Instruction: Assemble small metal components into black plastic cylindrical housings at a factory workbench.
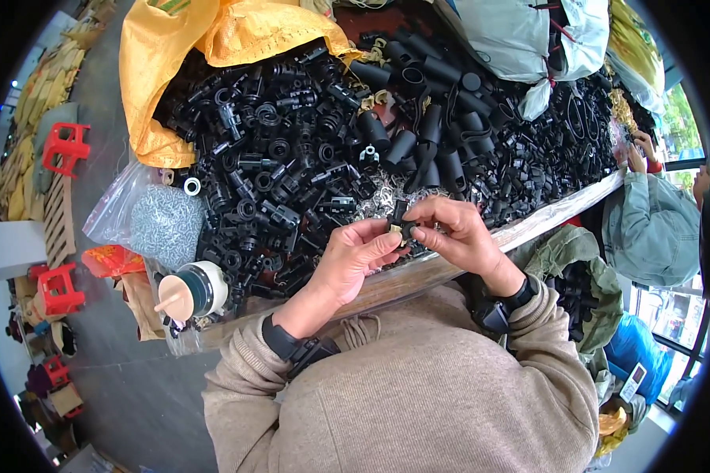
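Note:
Over the table's near edge, my left hand [353, 258] and my right hand [459, 235] meet, fingertips almost touching. A small black plastic part [401, 210] is pinched between the thumb and fingers of my right hand. My left thumb and fingers close on a small pale yellow piece [396, 229] against its lower end; its exact kind is unclear. Just beyond lie small silvery metal pieces [385, 195]. A large heap of black ringed plastic fittings [280, 150] spreads to the left, with black tubes [434, 122] behind and smaller black parts [528, 169] to the right.
An orange woven sack [146, 87] borders the heap at left. Nearby are a clear bag of grey metal pieces [166, 225] and a lidded cup [205, 288]. White sacks [501, 39] stand at the back. Another person's sleeve [655, 225] shows at right; red stools [65, 148] stand left.

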`<state>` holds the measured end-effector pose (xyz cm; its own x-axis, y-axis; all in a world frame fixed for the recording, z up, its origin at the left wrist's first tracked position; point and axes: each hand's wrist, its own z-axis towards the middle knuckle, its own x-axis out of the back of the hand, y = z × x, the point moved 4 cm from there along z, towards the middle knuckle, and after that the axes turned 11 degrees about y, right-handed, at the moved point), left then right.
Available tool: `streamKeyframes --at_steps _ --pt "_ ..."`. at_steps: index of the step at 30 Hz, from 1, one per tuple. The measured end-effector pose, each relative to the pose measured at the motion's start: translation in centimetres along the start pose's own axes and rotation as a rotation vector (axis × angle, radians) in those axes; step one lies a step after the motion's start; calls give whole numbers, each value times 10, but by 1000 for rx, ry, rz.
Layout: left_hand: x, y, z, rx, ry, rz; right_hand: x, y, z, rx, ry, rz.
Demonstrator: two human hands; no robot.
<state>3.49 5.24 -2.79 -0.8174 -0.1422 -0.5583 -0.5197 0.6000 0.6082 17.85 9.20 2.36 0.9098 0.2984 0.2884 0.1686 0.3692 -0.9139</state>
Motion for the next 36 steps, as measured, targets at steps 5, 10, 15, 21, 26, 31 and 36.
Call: streamKeyframes --at_steps 5,10,15,21,26,31,36 --pt "-2 1 -1 -3 0 -45 -2 -6 -5 75 38 -120" --pt "-3 -1 -2 -33 9 -17 -5 -4 -18 -85 127 -101" --pt "-7 -2 -4 -11 -1 -8 -14 -6 -21 -121 133 -61" --pt "-7 -5 -6 38 -54 4 -10 -6 -24 103 162 -159" --pt "-15 -6 -7 81 -120 45 -7 -7 -27 326 187 -254" --pt "-11 1 -2 52 -121 121 22 12 -29 188 497 -537" --pt "10 -6 15 -6 -81 209 46 37 -3 83 369 -1043"
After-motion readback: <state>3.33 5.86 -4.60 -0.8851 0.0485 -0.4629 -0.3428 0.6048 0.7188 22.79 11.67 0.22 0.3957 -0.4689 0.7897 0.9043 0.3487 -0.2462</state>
